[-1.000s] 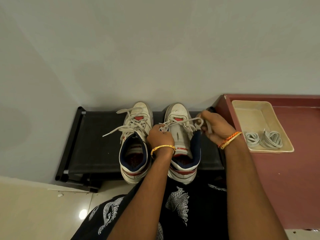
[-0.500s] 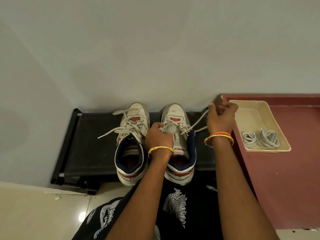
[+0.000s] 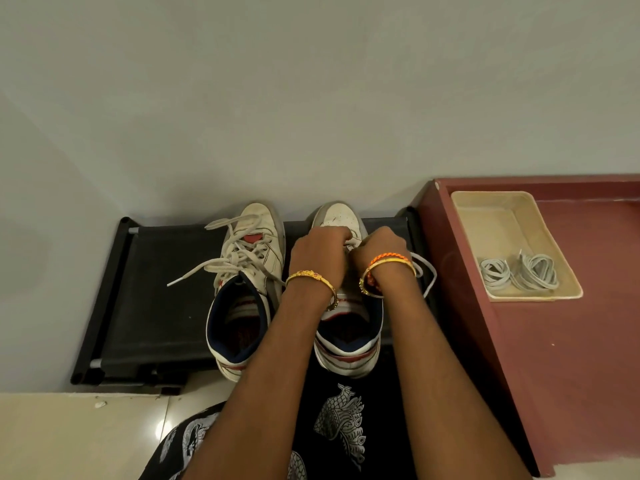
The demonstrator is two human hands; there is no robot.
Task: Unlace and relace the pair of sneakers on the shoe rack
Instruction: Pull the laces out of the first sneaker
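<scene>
Now that the right hand (image 3: 381, 252) has come back from its outward pull, both it and the left hand (image 3: 320, 256) curl, apparently pinching the lace (image 3: 424, 271) over the right sneaker (image 3: 346, 327), suggesting unlacing continues at the next eyelet

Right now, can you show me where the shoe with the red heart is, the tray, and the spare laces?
left sneaker (image 3: 258, 216): head view, on its white toe.
tray (image 3: 491, 216): head view, on its bare floor.
spare laces (image 3: 535, 271): head view, on the right-hand bundle in the tray.
</scene>
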